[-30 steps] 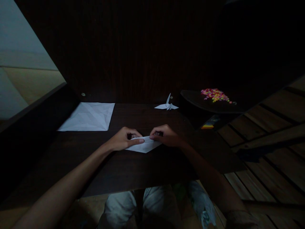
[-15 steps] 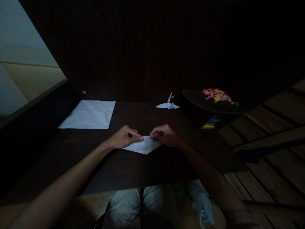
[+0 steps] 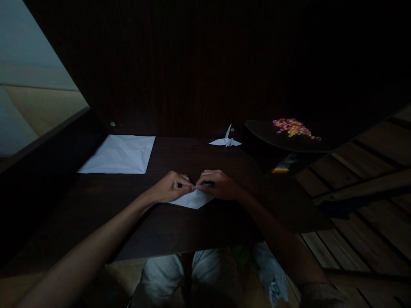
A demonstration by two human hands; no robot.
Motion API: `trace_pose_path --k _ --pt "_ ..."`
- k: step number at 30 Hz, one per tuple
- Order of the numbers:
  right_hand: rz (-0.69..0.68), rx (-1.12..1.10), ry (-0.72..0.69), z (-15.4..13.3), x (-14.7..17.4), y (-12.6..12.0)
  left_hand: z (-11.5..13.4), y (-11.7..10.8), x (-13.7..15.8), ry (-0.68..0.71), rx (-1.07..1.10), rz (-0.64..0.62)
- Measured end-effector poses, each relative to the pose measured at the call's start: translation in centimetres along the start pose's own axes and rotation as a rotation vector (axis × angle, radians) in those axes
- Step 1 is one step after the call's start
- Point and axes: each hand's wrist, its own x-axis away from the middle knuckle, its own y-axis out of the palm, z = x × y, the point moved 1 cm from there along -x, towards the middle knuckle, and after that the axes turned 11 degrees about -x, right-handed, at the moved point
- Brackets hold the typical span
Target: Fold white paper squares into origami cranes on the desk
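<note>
A folded piece of white paper lies on the dark table before me, its lower edge coming to a blunt point toward my body. My left hand pinches its upper edge near the middle between thumb and fingers. Right beside it, my right hand pinches the same edge, the two thumb tips almost meeting. The hands cover the paper's upper side and outer corners. Beyond them, near the back panel, stands a white origami crane with its wings spread.
Creased white sheets lie at the back left, beside a raised side board. On a low dark shelf at the right sits a heap of small colourful pieces. Below that shelf shows a rainbow-striped item.
My right hand has slid left along the paper's upper edge, closing the gap to my left thumb. The left hand has barely shifted. The crane and sheets stay put.
</note>
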Motion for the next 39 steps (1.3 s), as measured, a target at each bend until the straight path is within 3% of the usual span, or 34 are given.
trace_pose_path --k 9,18,29,34,39 --pt "-0.009 -0.019 -0.058 0.4 -0.1 1.0 0.4 -0.1 0.2 0.031 -0.072 -0.009" --pt "0.05 -0.002 -0.065 0.2 0.0 0.5 0.3 -0.3 0.4 -0.164 -0.005 0.096" --pt "0.042 -0.057 -0.009 0.9 0.1 0.4 0.2 -0.7 0.5 -0.189 0.077 0.073" --pt "0.235 0.032 -0.009 0.5 0.4 -0.8 -0.6 -1.3 0.6 -0.313 0.111 0.207" --pt "0.366 0.3 -0.157 0.1 1.0 -1.0 -1.4 -2.0 0.5 -0.403 0.219 0.41"
